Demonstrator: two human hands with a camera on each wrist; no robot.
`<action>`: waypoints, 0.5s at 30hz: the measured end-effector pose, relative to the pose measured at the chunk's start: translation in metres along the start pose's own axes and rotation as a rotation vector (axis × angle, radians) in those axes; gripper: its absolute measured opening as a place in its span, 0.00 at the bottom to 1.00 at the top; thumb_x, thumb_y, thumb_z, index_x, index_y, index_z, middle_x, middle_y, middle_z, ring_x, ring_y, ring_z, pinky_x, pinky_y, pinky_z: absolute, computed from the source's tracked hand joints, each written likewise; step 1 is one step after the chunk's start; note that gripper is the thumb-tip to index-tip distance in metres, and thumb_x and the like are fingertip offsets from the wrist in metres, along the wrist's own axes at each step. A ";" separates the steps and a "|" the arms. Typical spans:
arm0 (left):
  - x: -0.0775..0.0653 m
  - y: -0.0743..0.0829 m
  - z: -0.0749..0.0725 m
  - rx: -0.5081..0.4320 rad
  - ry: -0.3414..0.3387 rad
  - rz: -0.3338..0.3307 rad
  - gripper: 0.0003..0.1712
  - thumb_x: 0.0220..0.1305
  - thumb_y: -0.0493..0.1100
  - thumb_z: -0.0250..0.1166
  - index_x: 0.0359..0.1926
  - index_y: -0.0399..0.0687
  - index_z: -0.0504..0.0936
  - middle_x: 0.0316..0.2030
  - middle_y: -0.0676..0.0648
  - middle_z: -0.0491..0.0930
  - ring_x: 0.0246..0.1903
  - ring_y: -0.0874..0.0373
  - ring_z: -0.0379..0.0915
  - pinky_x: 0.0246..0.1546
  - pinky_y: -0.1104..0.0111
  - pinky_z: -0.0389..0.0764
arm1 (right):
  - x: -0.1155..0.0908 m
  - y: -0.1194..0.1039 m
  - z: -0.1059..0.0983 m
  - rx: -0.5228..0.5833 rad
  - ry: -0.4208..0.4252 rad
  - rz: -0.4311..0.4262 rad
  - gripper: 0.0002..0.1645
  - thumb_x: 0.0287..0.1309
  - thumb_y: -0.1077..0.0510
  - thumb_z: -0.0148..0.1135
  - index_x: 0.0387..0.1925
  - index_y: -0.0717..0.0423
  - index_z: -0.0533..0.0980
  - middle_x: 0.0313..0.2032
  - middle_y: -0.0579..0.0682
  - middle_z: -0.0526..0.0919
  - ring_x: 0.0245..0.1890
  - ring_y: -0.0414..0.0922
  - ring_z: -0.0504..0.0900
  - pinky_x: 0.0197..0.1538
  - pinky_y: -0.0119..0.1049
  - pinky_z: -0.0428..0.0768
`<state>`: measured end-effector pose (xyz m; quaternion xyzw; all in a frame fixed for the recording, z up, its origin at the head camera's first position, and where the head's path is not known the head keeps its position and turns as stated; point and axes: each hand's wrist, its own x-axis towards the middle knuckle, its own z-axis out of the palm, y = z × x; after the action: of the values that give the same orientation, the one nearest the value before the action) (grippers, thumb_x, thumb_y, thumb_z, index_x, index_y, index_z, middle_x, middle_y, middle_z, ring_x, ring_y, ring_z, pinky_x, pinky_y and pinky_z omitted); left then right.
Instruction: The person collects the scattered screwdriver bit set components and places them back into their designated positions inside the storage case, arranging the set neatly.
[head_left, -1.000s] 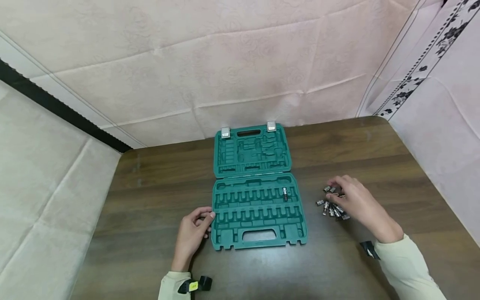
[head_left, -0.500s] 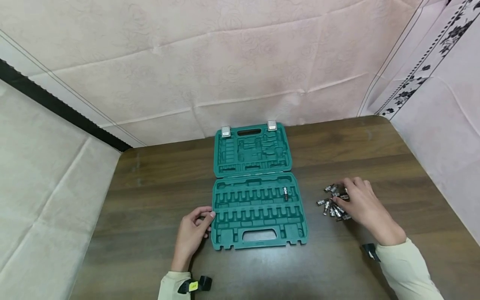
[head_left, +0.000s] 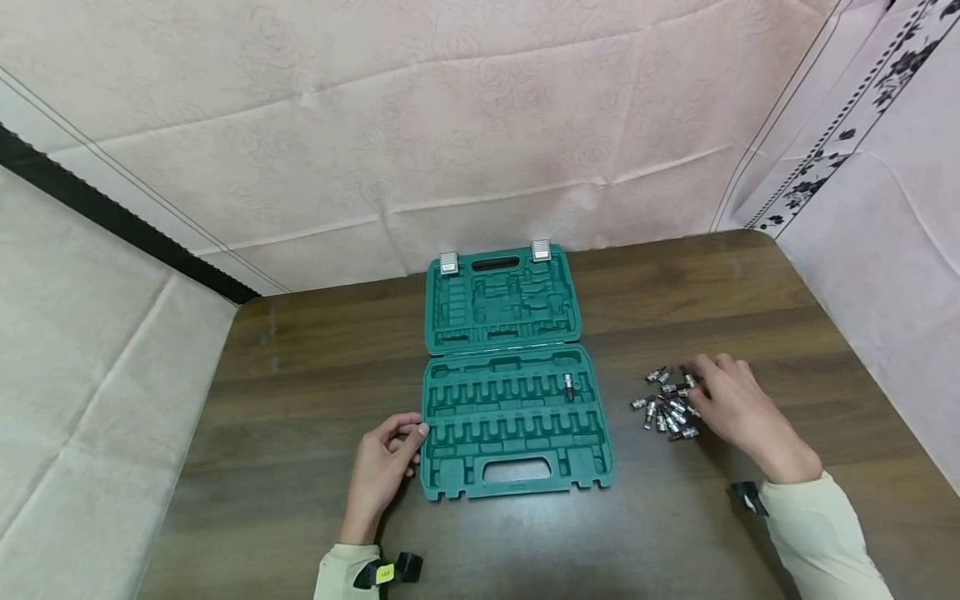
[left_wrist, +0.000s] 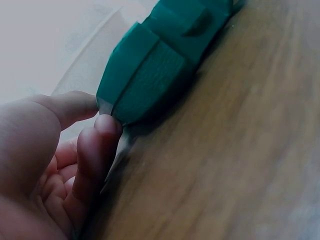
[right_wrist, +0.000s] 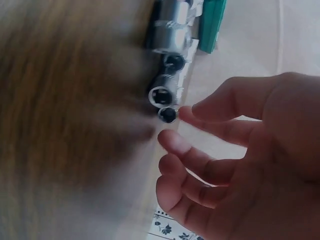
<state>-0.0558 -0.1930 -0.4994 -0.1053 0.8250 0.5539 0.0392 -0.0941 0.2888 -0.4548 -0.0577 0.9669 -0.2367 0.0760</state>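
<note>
A green plastic socket case lies unfolded on the table, its moulded slots facing up. One socket sits in the upper row, towards the right. At the case's left edge my left hand pinches the rim between thumb and finger; the left wrist view shows the fingertips on the green case corner. To the right of the case lies a loose pile of chrome sockets. My right hand is at the pile's right side. In the right wrist view, its fingertips are right beside a small socket, fingers loosely bent.
The brown wooden table bears the case and the pile. Pale cloth hangs behind the table and along both sides. Two metal latches stand at the lid's far edge, close to the cloth.
My right hand has shifted rightward across the pile, uncovering more sockets. The left hand stays at the case's edge, and the case has not moved.
</note>
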 end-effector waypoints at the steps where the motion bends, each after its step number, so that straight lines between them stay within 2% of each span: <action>1: 0.000 0.000 0.000 0.002 0.000 -0.001 0.15 0.74 0.45 0.70 0.56 0.45 0.86 0.42 0.44 0.86 0.25 0.58 0.79 0.22 0.70 0.82 | 0.001 0.001 0.000 -0.001 -0.003 -0.006 0.23 0.67 0.68 0.58 0.62 0.70 0.73 0.47 0.70 0.75 0.48 0.66 0.71 0.41 0.59 0.75; 6: -0.001 0.000 0.000 -0.002 -0.001 0.003 0.15 0.74 0.46 0.70 0.56 0.45 0.87 0.42 0.44 0.86 0.26 0.58 0.79 0.22 0.70 0.82 | 0.008 0.005 -0.001 -0.025 0.013 -0.081 0.18 0.63 0.74 0.59 0.54 0.67 0.81 0.39 0.64 0.78 0.37 0.58 0.74 0.34 0.49 0.74; 11: -0.001 0.000 0.000 0.004 0.004 -0.001 0.15 0.73 0.46 0.70 0.56 0.45 0.87 0.42 0.44 0.86 0.25 0.58 0.79 0.22 0.70 0.82 | 0.015 0.012 -0.002 -0.033 0.071 -0.180 0.14 0.60 0.76 0.60 0.47 0.72 0.82 0.38 0.64 0.83 0.38 0.58 0.81 0.41 0.56 0.81; 15: 0.000 0.000 0.000 0.013 0.005 -0.003 0.15 0.74 0.46 0.70 0.56 0.45 0.87 0.43 0.44 0.86 0.25 0.58 0.79 0.22 0.70 0.82 | 0.017 0.015 -0.002 -0.039 0.068 -0.158 0.10 0.64 0.73 0.63 0.46 0.70 0.83 0.39 0.64 0.85 0.41 0.61 0.84 0.42 0.60 0.83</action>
<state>-0.0555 -0.1931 -0.4991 -0.1074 0.8286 0.5481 0.0387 -0.1122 0.3003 -0.4616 -0.1270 0.9658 -0.2250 0.0230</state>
